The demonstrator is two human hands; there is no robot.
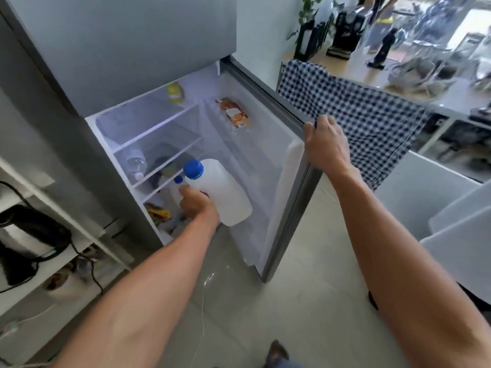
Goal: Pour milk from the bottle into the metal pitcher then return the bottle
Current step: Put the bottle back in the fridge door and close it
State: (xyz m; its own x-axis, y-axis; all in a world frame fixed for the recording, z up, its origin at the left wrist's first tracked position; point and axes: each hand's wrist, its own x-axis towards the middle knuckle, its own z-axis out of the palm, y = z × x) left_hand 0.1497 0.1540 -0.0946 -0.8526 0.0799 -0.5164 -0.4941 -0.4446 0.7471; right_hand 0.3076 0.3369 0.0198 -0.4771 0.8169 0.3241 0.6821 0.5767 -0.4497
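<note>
Milk bottle point(220, 192) front and centre: white plastic, blue screw cap, tilted with the cap leaning toward the open fridge point(148, 134), held in the air right at the mouth of the fridge, in front of the lower shelves. The left hand point(198, 204) grips it from the near side, fingers curled round the body below the neck. Just behind the bottle, a smaller blue-capped bottle point(177, 181) stands on a fridge shelf, and a clear plastic bottle point(135, 160) lies on the shelf above that. Higher in the fridge sits a yellow jar point(175, 92); a brown-and-orange packet point(233, 112) is in the door rack. The fridge door point(289, 181) swings wide to the right of the fridge, and the right hand point(325, 143) clamps its top edge, fingers hooked over it. Beyond the door, a blue-and-white checked cloth point(358, 112) hangs down from a wooden counter point(372, 73). Left of the fridge, white shelving carries a black-and-steel kettle point(29, 235). Pale floor tiles point(305, 301) run beneath the fridge.
</note>
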